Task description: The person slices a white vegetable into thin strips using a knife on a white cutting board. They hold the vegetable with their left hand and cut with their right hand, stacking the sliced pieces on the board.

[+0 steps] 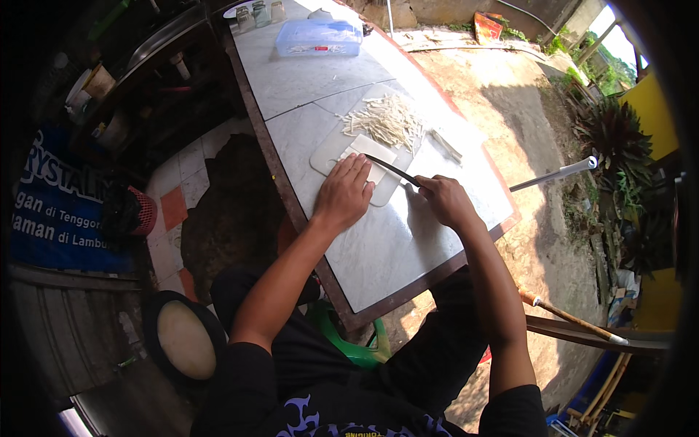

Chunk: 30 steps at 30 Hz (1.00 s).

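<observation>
My left hand [345, 191] lies flat, fingers together, pressing on a pale, flat slab of food [377, 148] on a white cutting board [323, 155]. In my right hand [445, 199] is the handle of a dark-bladed knife [394, 169]. Its blade runs across the slab, and its tip is close to my left fingertips. Thin pale strips [385, 120] are heaped on the far part of the board. What the slab is made of, I cannot tell. Part of it is hidden under my left hand and the knife.
The board rests on a tiled table [377, 257] with a dark edge. A narrow pale piece [446, 146] lies right of the board. Farther back are a clear plastic box [319, 39] and several glasses [261, 15]. A green plastic stool [355, 349] is below the table's corner.
</observation>
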### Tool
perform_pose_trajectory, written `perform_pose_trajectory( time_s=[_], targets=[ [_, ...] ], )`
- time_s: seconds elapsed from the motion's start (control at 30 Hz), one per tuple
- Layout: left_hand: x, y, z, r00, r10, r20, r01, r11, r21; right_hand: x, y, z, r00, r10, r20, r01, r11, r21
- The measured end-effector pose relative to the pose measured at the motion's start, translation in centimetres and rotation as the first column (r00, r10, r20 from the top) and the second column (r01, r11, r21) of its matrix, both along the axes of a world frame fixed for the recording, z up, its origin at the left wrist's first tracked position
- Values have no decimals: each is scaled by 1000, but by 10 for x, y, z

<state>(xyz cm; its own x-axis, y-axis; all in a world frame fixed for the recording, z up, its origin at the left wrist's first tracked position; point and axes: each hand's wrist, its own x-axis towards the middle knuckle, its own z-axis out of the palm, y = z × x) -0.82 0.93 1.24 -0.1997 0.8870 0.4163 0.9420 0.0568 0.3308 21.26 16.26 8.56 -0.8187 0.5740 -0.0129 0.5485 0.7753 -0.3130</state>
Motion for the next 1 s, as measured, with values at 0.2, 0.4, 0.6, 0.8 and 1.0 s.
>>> perform_pose_trajectory(
  time_s=[0.2,0.4,0.6,0.8,1.0],
  targets=[
    [0,-2,0,1000,12,-4,-12,1000,-20,22,-11,9,996,-64,62,66,997,-32],
    [0,-2,0,1000,3,-20,-3,1000,-31,39,-15,2,999,27,-28,-27,1000,10],
    [1,-3,1,1000,6,-17,-7,999,-49,53,-16,6,1000,-4,-19,4,1000,14],
    [0,-4,-1,999,28,-23,-28,999,-25,59,-8,11,1000,8,-4,-8,999,-51],
    [1,2,3,998,55,-36,-56,998,-17,26,-5,1,995,-79,-63,81,996,40]
  ],
)
